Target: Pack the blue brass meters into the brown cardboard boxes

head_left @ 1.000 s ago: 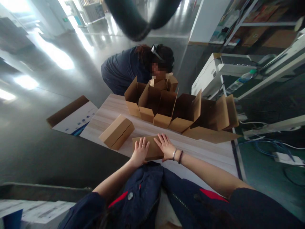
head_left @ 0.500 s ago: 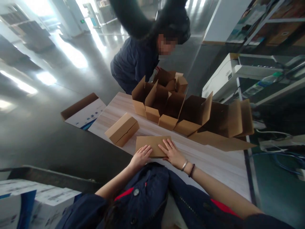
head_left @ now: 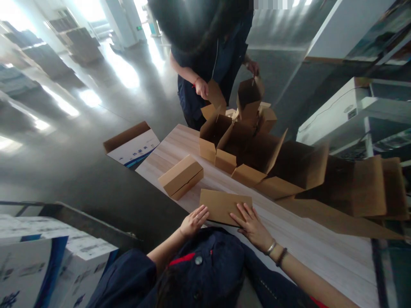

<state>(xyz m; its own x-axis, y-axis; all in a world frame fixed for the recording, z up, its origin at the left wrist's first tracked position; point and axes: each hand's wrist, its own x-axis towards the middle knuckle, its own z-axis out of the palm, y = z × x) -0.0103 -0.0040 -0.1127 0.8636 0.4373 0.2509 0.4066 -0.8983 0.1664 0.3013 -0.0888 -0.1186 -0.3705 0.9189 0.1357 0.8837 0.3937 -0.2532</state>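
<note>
A closed brown cardboard box [head_left: 221,201] lies at the near edge of the table, right in front of me. My right hand [head_left: 252,224] rests flat on the right part of its top, fingers spread. At the box's near left corner lies my left hand [head_left: 195,220], its fingers stretched out and close together; its thumb is hard to see. A second closed carton [head_left: 181,177] sits a little further off to the left, touched by neither hand.
Several open cardboard boxes [head_left: 247,145] line the table's [head_left: 173,139] far side. Beyond them a co-worker [head_left: 213,64] handles open boxes. A white printed box [head_left: 136,147] adjoins the left end; white printed cartons [head_left: 61,256] are stacked at lower left.
The co-worker has straightened up, with both hands now on open boxes. My view has shifted, so the table sits further right. My hands remain on the box, the left one nearer its corner.
</note>
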